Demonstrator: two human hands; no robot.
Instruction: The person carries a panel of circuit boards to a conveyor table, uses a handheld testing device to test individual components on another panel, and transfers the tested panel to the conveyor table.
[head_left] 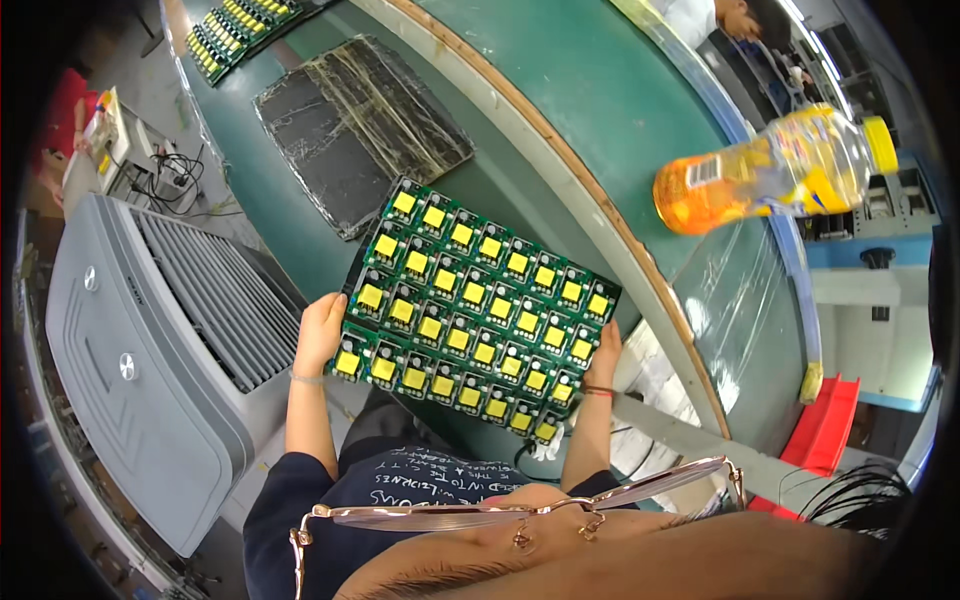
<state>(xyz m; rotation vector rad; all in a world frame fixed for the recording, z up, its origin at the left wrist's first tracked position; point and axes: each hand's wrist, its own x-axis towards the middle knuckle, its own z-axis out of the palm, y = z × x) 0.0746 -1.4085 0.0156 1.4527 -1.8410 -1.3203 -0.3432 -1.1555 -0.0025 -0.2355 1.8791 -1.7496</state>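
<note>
In front of my body I hold a black tray (pixel 357 272) by its two short sides. Rows of green circuit boards (pixel 473 292) fill it, each carrying a yellow block-shaped component and small capacitors. My left hand (pixel 322 332) grips the left edge, with its fingertips hidden under the tray. At the right edge, my right hand (pixel 605 356) is closed on the other side, its fingers mostly out of sight. The tray lies tilted across the view, its right side lower in the picture.
A flat black panel with clear tape (pixel 365 125) lies on the green bench (pixel 240 125). More circuit boards (pixel 232 38) sit farther along. An orange drink bottle (pixel 770 172) is at right, past a wood-edged ledge (pixel 570 160). A grey slatted machine (pixel 160 350) stands left. A person (pixel 735 22) is at the far right.
</note>
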